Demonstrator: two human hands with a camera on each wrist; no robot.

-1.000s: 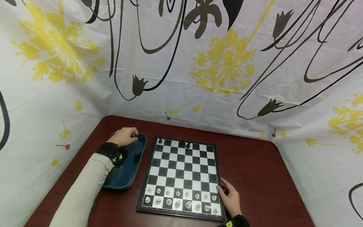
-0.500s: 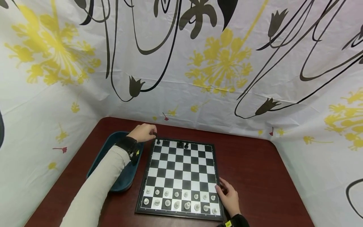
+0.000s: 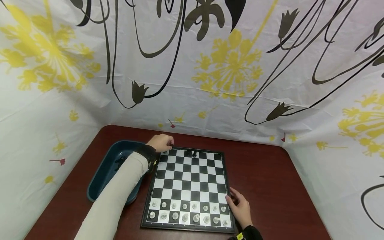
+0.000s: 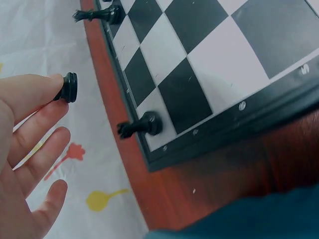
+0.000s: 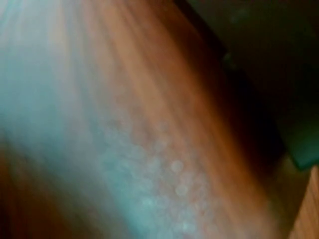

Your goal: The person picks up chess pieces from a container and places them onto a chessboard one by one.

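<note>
My left hand (image 3: 162, 142) is over the far left corner of the chessboard (image 3: 190, 186). Between thumb and fingertips it pinches a black chess piece (image 4: 70, 88), base outward and its top hidden by the fingers; the other fingers are spread. A black rook (image 4: 141, 125) stands on the corner square in the left wrist view, with a crowned black piece (image 4: 101, 14) farther along that edge. My right hand (image 3: 241, 207) rests at the board's near right edge, thumb and fingers touching its side. The right wrist view is badly blurred.
Two rows of white chess pieces (image 3: 185, 217) stand along the board's near side. Left of it, partly behind the left sleeve, a blue tray (image 3: 93, 186) holds more black pieces (image 3: 120, 160). A patterned cloth (image 3: 180, 66) hangs behind the reddish-brown table (image 3: 264, 180).
The left hand has moved right from the blue tray to the board's far left corner, carrying the black piece. The right hand has stayed at the board's edge. The head view has shifted slightly.
</note>
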